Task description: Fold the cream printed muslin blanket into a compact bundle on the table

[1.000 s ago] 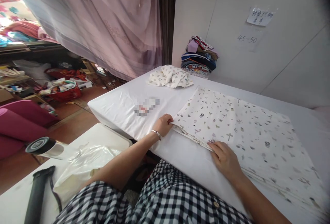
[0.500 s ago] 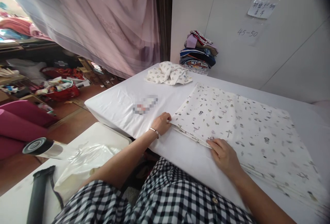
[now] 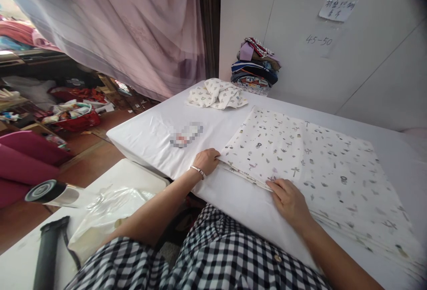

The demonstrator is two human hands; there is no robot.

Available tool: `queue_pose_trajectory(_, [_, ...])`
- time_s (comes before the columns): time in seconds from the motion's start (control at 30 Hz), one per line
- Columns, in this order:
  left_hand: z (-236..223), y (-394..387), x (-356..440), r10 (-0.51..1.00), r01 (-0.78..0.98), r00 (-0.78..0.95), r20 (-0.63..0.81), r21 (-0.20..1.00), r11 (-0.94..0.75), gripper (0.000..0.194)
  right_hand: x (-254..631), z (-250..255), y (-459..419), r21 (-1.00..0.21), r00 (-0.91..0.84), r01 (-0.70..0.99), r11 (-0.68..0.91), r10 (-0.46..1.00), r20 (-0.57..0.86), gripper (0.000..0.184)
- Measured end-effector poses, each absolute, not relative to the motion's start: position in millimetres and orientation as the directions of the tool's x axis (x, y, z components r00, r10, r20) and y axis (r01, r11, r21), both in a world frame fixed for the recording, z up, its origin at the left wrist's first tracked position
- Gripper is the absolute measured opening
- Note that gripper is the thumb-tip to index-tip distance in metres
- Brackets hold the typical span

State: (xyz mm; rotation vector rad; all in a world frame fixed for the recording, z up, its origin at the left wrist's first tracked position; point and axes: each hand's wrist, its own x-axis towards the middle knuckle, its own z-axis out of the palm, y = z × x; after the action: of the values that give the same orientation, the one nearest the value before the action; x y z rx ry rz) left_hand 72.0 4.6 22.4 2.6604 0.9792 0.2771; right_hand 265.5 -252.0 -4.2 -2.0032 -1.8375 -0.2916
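Clock directions are taken from the centre of my view, with 12 o'clock farthest from me. Left to right: at 9 o'clock, on the floor, a red basket (image 3: 80,122) is heaped with mixed pale and coloured articles, too small to identify. At 8 o'clock, on the second table (image 3: 125,172), are a clear bottle (image 3: 68,195) with a dark lid, its contents indeterminate, and a plastic bag (image 3: 111,207) whose contents I cannot make out. At 9 o'clock, nearer the centre, a blurred-out object (image 3: 187,134) rests on the white-covered table (image 3: 143,130).

My left hand (image 3: 206,161) lies just below the centre, fingers pinched together on the near-left corner of the folded cloth (image 3: 336,165). At 12 o'clock lies a crumpled cloth (image 3: 216,95) of similar print; at 1 o'clock, a stack of folded fabrics (image 3: 255,70) stands against the wall. My right hand (image 3: 289,201), at 4 o'clock, has its fingers clamped on the near edge of the same cloth, which spreads flat in several layers from the centre towards 4 o'clock.

Step in hand, as I judge it: aligning the layered near edge. The next move seems to call for holding the corner steady while the right fingers draw the layers even, lest the under-layers slip.
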Motion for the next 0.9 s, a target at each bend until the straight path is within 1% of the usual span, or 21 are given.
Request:
queue_pose_trajectory(0.23, [26.5,-4.8,74.3,0.606,0.586,0.793,0.056,0.202,-0.785,0.026,265.7,-3.8,-250.6,-0.157,0.111,0.986,-0.048,0.899,0.424,0.028])
queue_pose_trajectory(0.5, [28.9,-15.6,73.0,0.562,0.553,0.826,0.050,0.125,-0.824,0.026,266.5,-5.6,-250.7,-0.140,0.108,0.989,-0.051,0.895,0.432,0.030])
queue_pose_trajectory(0.57, [28.3,-16.5,71.0,0.561,0.549,0.825,0.067,0.140,-0.824,0.026,266.0,-5.0,-250.6,-0.140,0.108,0.989,-0.052,0.893,0.437,0.030])
queue_pose_trajectory(0.67, [25.7,-15.5,66.0,0.565,0.540,0.818,0.111,0.194,-0.819,0.028,265.1,-4.3,-250.5,-0.139,0.107,0.989,-0.049,0.889,0.445,0.031])
queue_pose_trajectory(0.77, [23.0,-13.6,59.6,0.601,0.561,0.785,0.147,0.243,-0.792,0.028,265.0,-4.9,-250.8,-0.139,0.107,0.989,-0.049,0.887,0.450,0.031])
queue_pose_trajectory(0.9, [22.9,-11.6,51.9,0.649,0.591,0.743,0.164,0.292,-0.752,0.021,265.5,-5.6,-251.3,-0.144,0.106,0.989,-0.047,0.892,0.439,0.031])
